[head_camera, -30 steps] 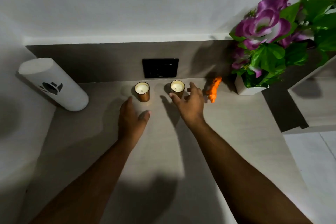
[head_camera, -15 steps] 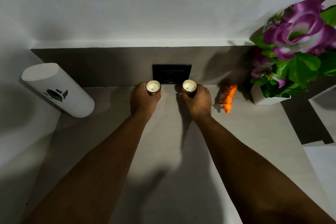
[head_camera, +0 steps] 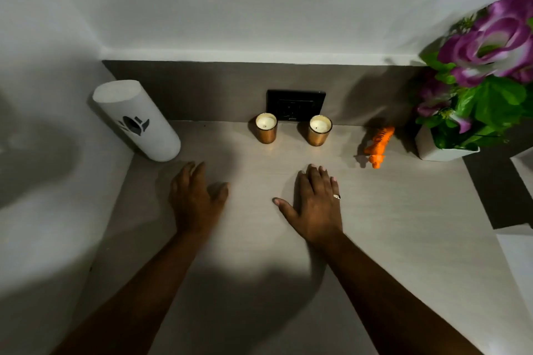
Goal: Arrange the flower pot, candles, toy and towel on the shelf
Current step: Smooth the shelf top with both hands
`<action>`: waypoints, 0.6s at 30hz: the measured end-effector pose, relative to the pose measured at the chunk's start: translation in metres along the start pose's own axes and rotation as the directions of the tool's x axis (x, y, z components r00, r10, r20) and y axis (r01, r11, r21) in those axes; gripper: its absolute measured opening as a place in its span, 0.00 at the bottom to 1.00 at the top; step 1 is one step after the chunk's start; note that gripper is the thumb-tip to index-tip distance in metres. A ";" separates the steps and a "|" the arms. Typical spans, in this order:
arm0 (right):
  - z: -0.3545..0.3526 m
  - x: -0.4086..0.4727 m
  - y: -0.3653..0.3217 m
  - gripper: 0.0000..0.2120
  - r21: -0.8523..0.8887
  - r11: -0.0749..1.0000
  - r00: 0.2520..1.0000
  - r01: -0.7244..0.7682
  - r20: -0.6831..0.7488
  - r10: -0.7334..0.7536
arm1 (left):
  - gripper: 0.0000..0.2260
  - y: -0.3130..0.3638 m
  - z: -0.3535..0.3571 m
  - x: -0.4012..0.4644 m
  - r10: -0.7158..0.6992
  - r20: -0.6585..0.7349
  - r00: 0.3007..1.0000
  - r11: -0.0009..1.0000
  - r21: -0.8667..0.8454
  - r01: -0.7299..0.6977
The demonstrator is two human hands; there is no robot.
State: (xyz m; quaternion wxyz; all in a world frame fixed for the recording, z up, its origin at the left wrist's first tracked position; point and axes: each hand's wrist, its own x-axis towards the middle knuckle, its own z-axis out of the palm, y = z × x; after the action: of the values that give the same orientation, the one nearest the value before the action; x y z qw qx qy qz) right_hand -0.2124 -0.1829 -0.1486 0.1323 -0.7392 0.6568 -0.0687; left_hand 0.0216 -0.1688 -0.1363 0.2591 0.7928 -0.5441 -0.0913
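Note:
Two candles in copper-coloured glasses stand side by side at the back of the shelf [head_camera: 259, 239], the left candle [head_camera: 266, 132] and the right candle [head_camera: 319, 130]. An orange toy tiger [head_camera: 378, 145] lies to their right. A white flower pot [head_camera: 438, 150] with purple flowers stands at the far right. A rolled white towel [head_camera: 135, 119] with a dark emblem stands at the back left. My left hand [head_camera: 196, 199] and my right hand [head_camera: 314, 204] lie flat and empty in front of the candles, apart from them.
A black wall socket [head_camera: 296, 104] sits on the dark back panel just behind the candles. White walls close the shelf at the back and left. A dark gap and a lighter ledge [head_camera: 519, 239] lie at the right edge.
Both hands held the candles at the back half a second ago. They have let go and drawn back toward me; the candles now stand free before the socket.

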 end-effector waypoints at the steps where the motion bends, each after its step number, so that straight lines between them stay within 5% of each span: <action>1: -0.001 -0.002 -0.002 0.45 -0.025 0.999 1.000 0.020 0.025 -0.019 | 0.32 -0.013 -0.001 0.003 -0.053 -0.013 0.998 0.998 -0.034 0.053; 5: -0.004 -0.001 -0.005 0.48 -0.065 0.997 0.993 0.042 0.110 -0.035 | 0.39 -0.033 -0.018 0.036 -0.336 -0.073 0.939 0.883 -0.370 0.288; 9: -0.001 0.002 -0.010 0.48 -0.112 0.993 0.993 0.026 0.116 -0.013 | 0.40 -0.029 -0.032 0.080 -0.451 -0.126 0.883 0.775 -0.546 0.318; 18: 0.003 0.000 -0.009 0.48 -0.112 0.994 0.998 0.020 0.063 -0.013 | 0.42 -0.046 -0.024 0.125 -0.518 -0.182 0.836 0.754 -0.559 0.345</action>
State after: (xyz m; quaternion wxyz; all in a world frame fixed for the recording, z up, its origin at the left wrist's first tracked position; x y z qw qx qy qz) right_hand -0.2033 -0.1817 -0.1494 0.1101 -0.7525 0.6492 -0.0098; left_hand 0.1183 -0.2622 -0.1228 0.5143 0.8056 -0.2494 -0.1562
